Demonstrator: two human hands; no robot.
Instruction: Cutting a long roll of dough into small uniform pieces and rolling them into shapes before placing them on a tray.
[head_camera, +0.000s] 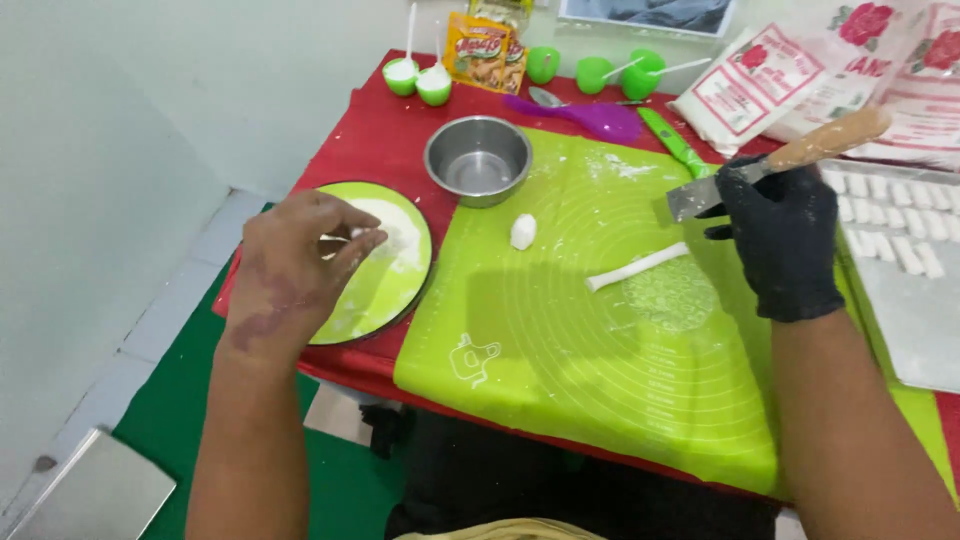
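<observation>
My left hand (300, 255) hovers over a green plate (395, 290) dusted with white flour, fingertips pinched together on a bit of flour. My right hand (785, 245), in a black glove, grips a wooden-handled scraper (775, 165) with a metal blade, held above the green silicone mat (560, 350). On the mat lie a thin white dough rope (638, 267) just left of the scraper and a small white dough lump (523, 231).
An empty steel bowl (478, 158) stands behind the mat on the red tablecloth (375, 125). A tray (915, 310) with several cut dough pieces is at the right. Green cups (418, 80), a purple spatula (590, 118), a green knife (675, 142) and flour bags (790, 80) line the back.
</observation>
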